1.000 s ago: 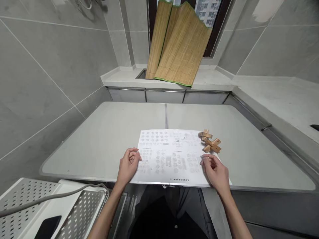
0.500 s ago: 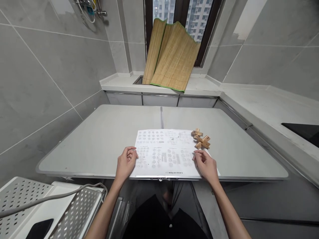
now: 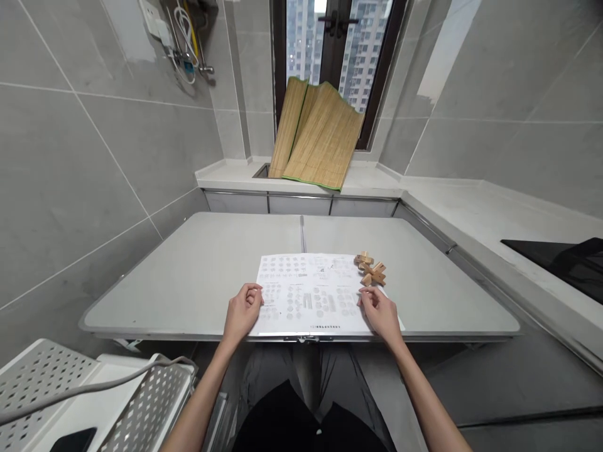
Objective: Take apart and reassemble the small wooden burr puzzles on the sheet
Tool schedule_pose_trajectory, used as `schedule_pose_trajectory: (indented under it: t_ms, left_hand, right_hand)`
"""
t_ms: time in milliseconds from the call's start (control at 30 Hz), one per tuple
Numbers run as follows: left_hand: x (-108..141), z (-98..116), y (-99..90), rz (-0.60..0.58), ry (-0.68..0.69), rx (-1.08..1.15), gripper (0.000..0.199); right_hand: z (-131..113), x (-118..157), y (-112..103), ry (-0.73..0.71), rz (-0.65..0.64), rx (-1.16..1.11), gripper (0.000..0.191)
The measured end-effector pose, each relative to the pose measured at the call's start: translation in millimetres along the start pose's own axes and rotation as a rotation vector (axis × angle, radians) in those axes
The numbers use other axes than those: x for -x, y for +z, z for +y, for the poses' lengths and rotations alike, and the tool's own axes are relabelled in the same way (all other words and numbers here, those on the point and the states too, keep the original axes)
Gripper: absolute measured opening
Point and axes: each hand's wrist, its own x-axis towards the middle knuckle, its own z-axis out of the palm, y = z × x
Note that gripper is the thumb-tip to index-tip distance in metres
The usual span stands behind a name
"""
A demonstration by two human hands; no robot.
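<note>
A white printed sheet point(image 3: 301, 320) with rows of small grey drawings lies flat on the table's near middle. My left hand point(image 3: 245, 306) rests at its left edge, fingers loosely bent and partly apart, nothing visible in them. Over the right edge lies my right hand point(image 3: 379, 309), also half curled and open, holding nothing I can see. Just beyond it, by the sheet's far right corner, sit two wooden interlocking puzzles: a smaller one point(image 3: 363, 258) and a larger star-shaped one point(image 3: 373, 274). Neither hand touches them.
The pale folding table point(image 3: 202, 270) has a seam down its middle. A bamboo mat point(image 3: 320, 138) leans against the window behind. At lower left stands a white perforated rack point(image 3: 51, 370) with a grey hose point(image 3: 94, 389) and a dark phone point(image 3: 74, 439).
The camera view has tilted up, so the window and wall show more. Both hands stay at the sheet's edges, and the puzzles keep their places.
</note>
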Motion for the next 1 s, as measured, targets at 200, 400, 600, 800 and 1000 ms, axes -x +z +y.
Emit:
schedule_pose_trajectory:
  t_ms: [200,400,600,800,1000]
  left_hand:
    - [0.0,-1.2,-2.2,-0.006,0.029,-0.034,0.025]
    - [1.5,-3.0,-1.8,0.0,0.035,-0.028,0.026]
    - [1.6,-5.7,0.2,-0.003,0.036,-0.014,0.025]
    - [4.0,-9.2,1.5,-0.002,0.032,-0.022,0.023]
    - [4.9,-8.9,1.3,-0.024,0.034,-0.062,0.022]
  right_hand:
    - [-4.5,-1.6,3.4,-0.072,-0.013,0.041,0.034]
    - [-10.7,-28.2,-14.1,-0.118,0.038,0.158,0.034]
    - [-19.6,-94.6,-38.2,-0.061,0.114,0.423,0.031]
    - [-25.2,-150.4,-31.0,0.142,-0.109,0.691,0.028]
    - [-46.2,-172.1,-10.8,0.112,-0.323,0.73,0.035]
